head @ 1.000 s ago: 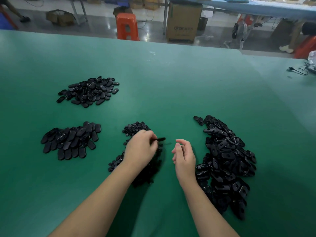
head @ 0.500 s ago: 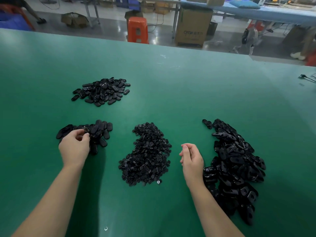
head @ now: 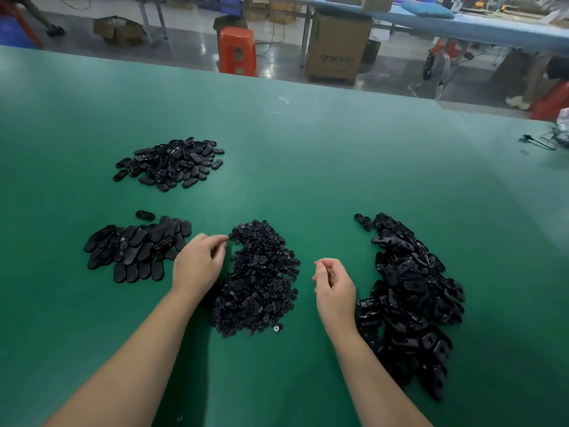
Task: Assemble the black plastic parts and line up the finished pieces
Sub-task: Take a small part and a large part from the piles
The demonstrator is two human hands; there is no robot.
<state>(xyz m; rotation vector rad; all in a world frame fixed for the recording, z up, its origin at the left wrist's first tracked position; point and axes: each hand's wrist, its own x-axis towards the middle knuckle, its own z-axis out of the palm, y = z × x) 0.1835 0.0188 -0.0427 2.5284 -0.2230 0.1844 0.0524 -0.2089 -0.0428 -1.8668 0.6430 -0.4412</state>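
Observation:
On the green table [head: 308, 167] lie several groups of black plastic parts. A heap of small round pieces [head: 261, 278] sits in the middle, and a long heap of larger oval shells [head: 412, 297] is on the right. Oval finished pieces [head: 135, 251] lie in rough rows at the left, with one loose oval [head: 145, 215] just behind them. My left hand [head: 198, 266] is at the left edge of the small-piece heap, its fingertips touching the heap's upper edge, nothing visibly held. My right hand [head: 334, 291] hovers between the middle and right heaps, fingers loosely curled, holding nothing I can see.
Another heap of black ovals [head: 172, 163] lies farther back on the left. Black cables [head: 542, 143] rest at the table's right edge. Beyond the far edge stand an orange stool [head: 237, 50] and a cardboard box [head: 337, 47].
My left hand carried a piece from the middle heap to the rows at the left, left it there and has come back to the middle heap's left edge. The right hand hardly moved.

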